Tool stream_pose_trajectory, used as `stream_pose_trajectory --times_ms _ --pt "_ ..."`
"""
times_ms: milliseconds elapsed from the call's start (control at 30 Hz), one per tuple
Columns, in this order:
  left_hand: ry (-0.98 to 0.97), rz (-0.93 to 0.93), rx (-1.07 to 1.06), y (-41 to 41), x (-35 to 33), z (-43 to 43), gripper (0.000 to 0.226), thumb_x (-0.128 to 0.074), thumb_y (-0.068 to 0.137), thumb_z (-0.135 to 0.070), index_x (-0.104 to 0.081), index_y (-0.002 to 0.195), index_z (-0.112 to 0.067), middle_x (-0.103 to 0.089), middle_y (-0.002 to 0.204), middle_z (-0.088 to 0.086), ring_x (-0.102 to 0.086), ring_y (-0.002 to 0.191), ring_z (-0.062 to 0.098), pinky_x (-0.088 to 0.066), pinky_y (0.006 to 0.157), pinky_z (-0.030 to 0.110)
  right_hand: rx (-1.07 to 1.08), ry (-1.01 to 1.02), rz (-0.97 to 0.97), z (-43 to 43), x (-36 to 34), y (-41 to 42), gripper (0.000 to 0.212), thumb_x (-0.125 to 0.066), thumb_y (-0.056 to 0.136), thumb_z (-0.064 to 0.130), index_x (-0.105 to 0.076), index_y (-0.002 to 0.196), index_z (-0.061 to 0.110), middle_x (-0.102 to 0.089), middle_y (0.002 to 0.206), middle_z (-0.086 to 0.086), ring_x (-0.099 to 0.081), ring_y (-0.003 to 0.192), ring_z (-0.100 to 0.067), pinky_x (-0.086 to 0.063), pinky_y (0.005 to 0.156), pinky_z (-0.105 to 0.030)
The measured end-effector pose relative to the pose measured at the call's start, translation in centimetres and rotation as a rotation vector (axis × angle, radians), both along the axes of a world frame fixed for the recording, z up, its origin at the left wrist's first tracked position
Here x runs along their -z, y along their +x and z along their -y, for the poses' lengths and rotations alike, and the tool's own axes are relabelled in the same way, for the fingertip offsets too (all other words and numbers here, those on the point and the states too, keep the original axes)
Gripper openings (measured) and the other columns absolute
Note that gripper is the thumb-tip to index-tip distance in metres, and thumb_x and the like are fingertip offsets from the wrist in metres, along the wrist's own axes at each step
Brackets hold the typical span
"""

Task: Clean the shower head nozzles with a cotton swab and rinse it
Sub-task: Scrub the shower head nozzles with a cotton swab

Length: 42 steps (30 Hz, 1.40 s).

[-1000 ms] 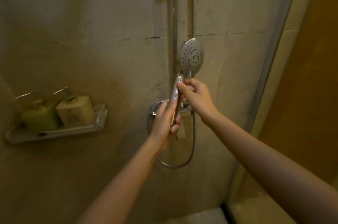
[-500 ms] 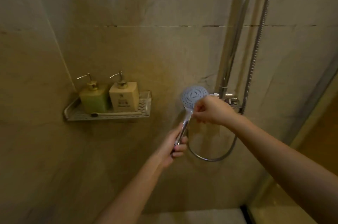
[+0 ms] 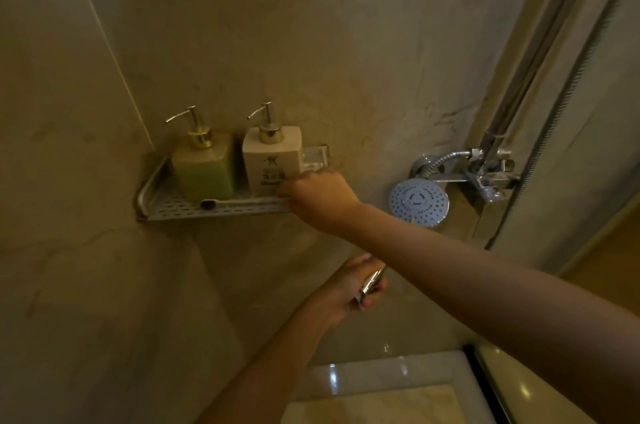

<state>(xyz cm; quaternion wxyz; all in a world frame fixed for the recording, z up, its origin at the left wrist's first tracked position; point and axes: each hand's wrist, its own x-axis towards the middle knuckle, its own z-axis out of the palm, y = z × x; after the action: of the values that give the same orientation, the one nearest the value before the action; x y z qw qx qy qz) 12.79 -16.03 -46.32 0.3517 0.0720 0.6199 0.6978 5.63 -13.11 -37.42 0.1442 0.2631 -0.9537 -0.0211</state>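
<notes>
My left hand [image 3: 348, 290] grips the chrome handle of the shower head [image 3: 418, 202], its nozzle face turned toward me, just beside the wall valve [image 3: 485, 176]; my right hand [image 3: 320, 198] is at the shelf [image 3: 162, 205], fingers curled at the end of a thin white stick [image 3: 242, 202] lying before the green bottle [image 3: 204, 167] and beige bottle [image 3: 272, 160]; I cannot tell whether they pinch it.

Large beige stone tiles cover the wall [image 3: 311, 42], with a dark, patchy grout line across near the top. A perforated metal shelf [image 3: 162, 205] in the corner carries 2 pump bottles side by side, a green bottle [image 3: 204, 167] left of a cream bottle [image 3: 270, 160]. A chrome pipe [image 3: 540, 53] rises above the tap [image 3: 485, 177]. The glossy pale floor [image 3: 381, 403] glints in dim, yellowish light.
</notes>
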Motion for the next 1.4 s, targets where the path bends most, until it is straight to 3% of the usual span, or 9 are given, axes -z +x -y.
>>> stream_pose_trajectory --times_ms 200,500,633,733,867,967,1033,1233,1400 --pt "0.009 -0.024 0.053 -0.9 0.0 1.2 0.022 -0.040 0.095 -0.020 -0.044 0.074 -0.015 -0.053 0.057 -0.006 -0.032 0.030 0.003 -0.023 0.035 0.013 0.018 -0.050 -0.019 0.2 1.1 -1.1 0.022 -0.050 0.094 0.023 -0.067 0.107 0.026 -0.067 0.106 -0.001 -0.064 0.099 -0.024 -0.039 0.065 -0.031" --pt "-0.007 -0.017 0.105 -0.7 -0.6 0.4 0.025 -0.033 0.095 -0.019 -0.042 0.072 -0.014 -0.049 0.052 -0.007 -0.028 0.029 0.003 -0.019 0.036 0.011 -0.005 -0.288 0.097 -2.0 -0.6 1.7 0.024 -0.051 0.094 0.018 -0.063 0.113 0.013 -0.059 0.116 -0.006 -0.056 0.107 -0.025 -0.049 0.079 -0.043" --pt "-0.003 -0.012 0.130 0.7 -0.8 -0.5 0.031 -0.036 0.097 -0.033 -0.044 0.072 -0.016 -0.046 0.049 -0.007 -0.026 0.027 0.003 -0.014 0.034 0.009 0.020 -0.575 0.018 -6.0 -1.4 5.3 0.016 -0.061 0.087 0.017 -0.062 0.103 0.013 -0.061 0.101 -0.003 -0.059 0.093 -0.023 -0.049 0.070 -0.041" --pt "0.093 0.058 0.113 2.2 -0.6 -1.5 0.019 -0.041 0.094 -0.033 -0.047 0.085 -0.018 -0.046 0.053 -0.003 -0.027 0.026 0.003 -0.014 0.033 0.006 0.198 -0.813 -0.039 -11.6 0.0 9.0 0.010 -0.062 0.088 0.013 -0.055 0.096 0.012 -0.059 0.084 0.002 -0.059 0.077 -0.020 -0.049 0.066 -0.042" --pt "0.102 0.040 0.108 4.0 -0.6 -3.8 0.020 -0.045 0.092 -0.034 -0.061 0.100 -0.026 -0.044 0.054 -0.002 -0.026 0.027 0.002 -0.010 0.033 0.007 0.443 -1.268 0.019 -19.2 2.2 14.0 0.022 -0.056 0.089 -0.004 -0.045 0.089 0.015 -0.062 0.082 -0.010 -0.063 0.079 -0.023 -0.051 0.071 -0.040" --pt "0.100 0.018 0.107 5.8 -0.7 -6.8 0.022 -0.047 0.090 -0.036 -0.064 0.104 -0.031 -0.043 0.055 -0.003 -0.025 0.029 0.003 -0.008 0.035 0.011 0.612 -1.249 0.045 -24.7 3.4 18.1 0.006 -0.052 0.095 0.008 -0.047 0.094 0.011 -0.052 0.079 -0.009 -0.047 0.068 -0.013 -0.040 0.064 -0.033" --pt "0.124 0.027 0.113 7.3 -0.6 -8.8 0.022 -0.047 0.091 -0.033 -0.064 0.105 -0.031 -0.043 0.056 -0.003 -0.025 0.030 0.003 -0.010 0.035 0.012 0.706 -1.192 0.060 -27.8 3.7 21.1 0.011 -0.047 0.098 0.017 -0.054 0.097 0.008 -0.050 0.075 -0.002 -0.044 0.065 -0.010 -0.038 0.062 -0.032" --pt "0.121 0.011 0.099 11.3 -0.2 -14.1 0.025 -0.044 0.095 -0.028 -0.061 0.111 -0.022 -0.040 0.057 -0.001 -0.022 0.030 0.004 -0.014 0.030 0.011 0.873 -0.859 0.164 -33.8 4.7 29.0 0.023 -0.047 0.099 0.023 -0.068 0.091 0.018 -0.055 0.064 0.006 -0.051 0.060 -0.007 -0.042 0.063 -0.037" --pt "0.075 -0.031 0.141 13.5 -0.1 -17.2 0.023 -0.044 0.095 -0.028 -0.060 0.109 -0.019 -0.042 0.055 -0.002 -0.023 0.031 0.005 -0.013 0.031 0.014 0.930 -0.755 0.191 -36.1 5.8 32.5 0.020 -0.048 0.096 0.034 -0.066 0.093 0.026 -0.064 0.073 0.000 -0.058 0.067 -0.011 -0.051 0.069 -0.046"
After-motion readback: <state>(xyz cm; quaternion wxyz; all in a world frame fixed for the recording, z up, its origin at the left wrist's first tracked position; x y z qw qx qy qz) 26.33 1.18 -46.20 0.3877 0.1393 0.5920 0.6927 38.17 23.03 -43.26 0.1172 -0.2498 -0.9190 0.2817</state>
